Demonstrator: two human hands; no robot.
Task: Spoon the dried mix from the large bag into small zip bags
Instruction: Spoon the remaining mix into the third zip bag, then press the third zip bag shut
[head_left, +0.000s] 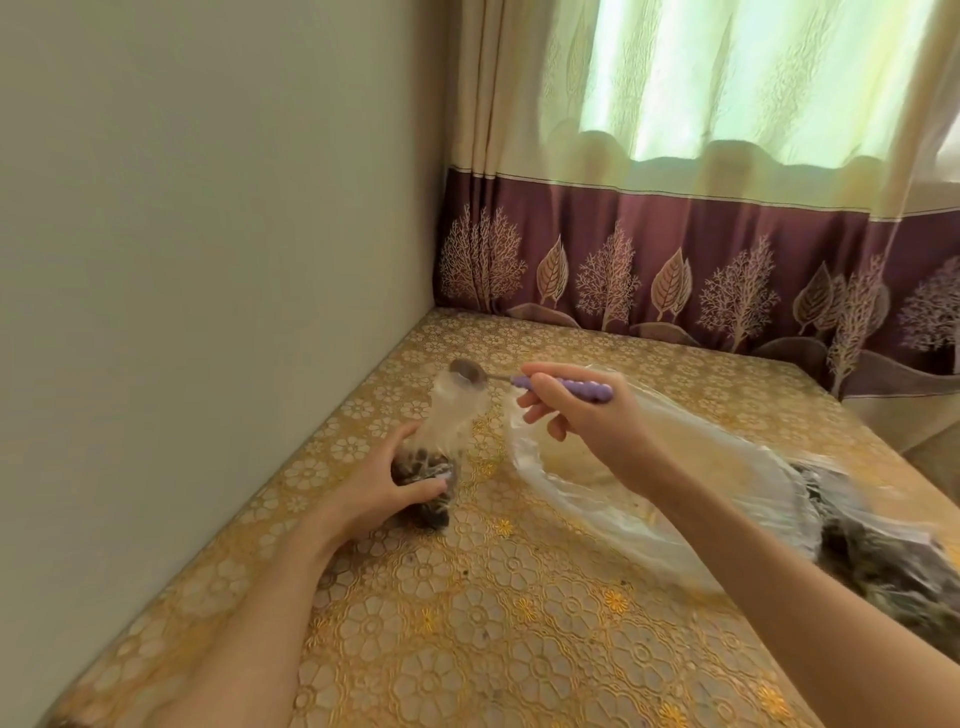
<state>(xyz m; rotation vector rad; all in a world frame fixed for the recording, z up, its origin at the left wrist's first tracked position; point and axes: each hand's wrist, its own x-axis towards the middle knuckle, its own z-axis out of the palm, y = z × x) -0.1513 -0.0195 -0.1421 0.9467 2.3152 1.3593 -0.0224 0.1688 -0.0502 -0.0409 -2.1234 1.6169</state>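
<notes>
A small clear zip bag (451, 415) stands upright on the table, its bottom filled with dark dried mix. My left hand (387, 480) grips it around the filled lower part. My right hand (576, 410) holds a spoon (558, 384) by its purple beaded handle. The metal bowl of the spoon sits at the small bag's open mouth and looks empty. The large clear bag (649, 499) lies open on its side to the right, with dark dried mix heaped in its lower right end, partly hidden by my right forearm.
The table (467, 623) wears a yellow floral plastic cover. A plain wall runs along its left edge. A cream and maroon curtain (675, 260) hangs along the far edge and drapes over the right corner.
</notes>
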